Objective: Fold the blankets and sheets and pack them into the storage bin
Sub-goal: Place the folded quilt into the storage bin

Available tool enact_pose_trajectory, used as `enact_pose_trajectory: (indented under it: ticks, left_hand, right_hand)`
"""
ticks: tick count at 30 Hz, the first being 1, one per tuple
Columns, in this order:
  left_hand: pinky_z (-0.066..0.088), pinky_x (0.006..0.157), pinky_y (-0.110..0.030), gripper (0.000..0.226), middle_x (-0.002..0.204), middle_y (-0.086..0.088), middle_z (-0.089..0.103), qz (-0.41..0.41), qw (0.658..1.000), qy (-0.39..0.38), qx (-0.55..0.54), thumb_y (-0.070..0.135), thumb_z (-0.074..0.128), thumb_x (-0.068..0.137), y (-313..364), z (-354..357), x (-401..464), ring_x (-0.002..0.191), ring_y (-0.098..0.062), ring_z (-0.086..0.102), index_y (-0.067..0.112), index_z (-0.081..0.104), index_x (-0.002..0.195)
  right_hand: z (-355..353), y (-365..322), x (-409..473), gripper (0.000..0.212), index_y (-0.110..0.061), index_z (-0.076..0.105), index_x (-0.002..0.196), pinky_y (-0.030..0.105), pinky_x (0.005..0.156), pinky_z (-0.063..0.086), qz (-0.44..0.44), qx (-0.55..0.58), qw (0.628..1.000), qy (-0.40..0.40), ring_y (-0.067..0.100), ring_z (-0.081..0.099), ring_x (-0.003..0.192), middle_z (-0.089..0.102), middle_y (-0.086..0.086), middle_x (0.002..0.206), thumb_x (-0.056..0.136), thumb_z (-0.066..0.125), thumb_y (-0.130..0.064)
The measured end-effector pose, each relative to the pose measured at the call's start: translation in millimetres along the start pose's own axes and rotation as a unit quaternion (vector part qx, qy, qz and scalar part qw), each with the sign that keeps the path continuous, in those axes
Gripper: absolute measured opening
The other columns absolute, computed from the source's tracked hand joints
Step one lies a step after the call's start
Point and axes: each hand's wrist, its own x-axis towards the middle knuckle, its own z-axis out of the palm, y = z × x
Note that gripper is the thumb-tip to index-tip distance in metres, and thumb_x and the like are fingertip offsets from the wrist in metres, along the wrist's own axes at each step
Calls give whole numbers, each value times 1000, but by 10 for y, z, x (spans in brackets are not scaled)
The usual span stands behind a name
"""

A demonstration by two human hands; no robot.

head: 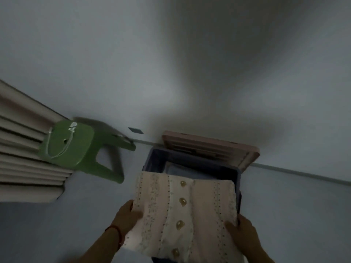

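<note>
Folded buttoned sheet (pixel 187 215) above open bin (pixel 191 160)

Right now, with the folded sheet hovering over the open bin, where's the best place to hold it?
Hold the folded sheet by its two side edges, one hand from each side, as the left hand and right hand do. It is wide, flat and floppy, so grips at both edges probably keep it level above the bin.

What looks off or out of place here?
Green plastic stool looks tipped against the curtain, but the view itself is tilted, so unclear. Otherwise normal: both hands hold the folded blanket over the open storage bin.
</note>
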Motion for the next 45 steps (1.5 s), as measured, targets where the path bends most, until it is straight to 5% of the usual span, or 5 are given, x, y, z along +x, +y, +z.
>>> enact_pose_trajectory:
  ticks: [16, 29, 32, 36, 45]
  left_hand:
    - [37, 111, -40, 45, 145, -12, 50, 49, 985, 62, 151, 14, 44, 106, -1091, 1276, 4442, 123, -28, 50, 10, 40, 150]
    - [43, 104, -42, 60, 147, -19, 46, 106, 954, 61, 274, 20, 52, 103, -1382, 1242, 4613, 123, -35, 52, 13, 24, 156]
    - [31, 114, -57, 115, 164, -19, 4, 188, 882, 51, 429, 36, 74, 88, -1172, 1380, 4562, 143, -42, 24, 36, -20, 154]
    - [-10, 110, -76, 150, 150, -6, -51, 319, 667, -107, 665, 73, 81, 55, -1071, 1640, 4760, 139, -41, -41, 48, -40, 141]
    - [-5, 106, -82, 148, 148, -12, -51, 198, 656, -48, 726, 64, 81, 65, -1256, 2146, 4869, 143, -45, -34, 42, -45, 139]
  right_hand:
    - [1702, 830, 3687, 57, -8, 37, 153, 30, 102, 42, 62, 111, 991, 46, 29, 53, 128, 51, 12, 147, 103, 56, -30]
    - [1957, 1037, 3744, 67, -6, 24, 155, 45, 107, 45, 82, 7, 995, 62, 38, 51, 129, 46, 21, 149, 103, 55, -33]
    - [1923, 677, 3684, 120, -18, -24, 157, 66, 118, 22, 11, -161, 984, 78, 50, 11, 150, -12, 25, 165, 89, 71, -44]
    - [1990, 460, 3836, 157, -36, -44, 144, 83, 105, -2, -160, -428, 889, 24, 49, -38, 141, -53, 13, 149, 58, 82, -72]
    - [2256, 540, 4258, 156, -35, -44, 145, 85, 105, 6, -103, -462, 881, -6, 49, -38, 141, -54, 16, 148, 62, 86, -61]
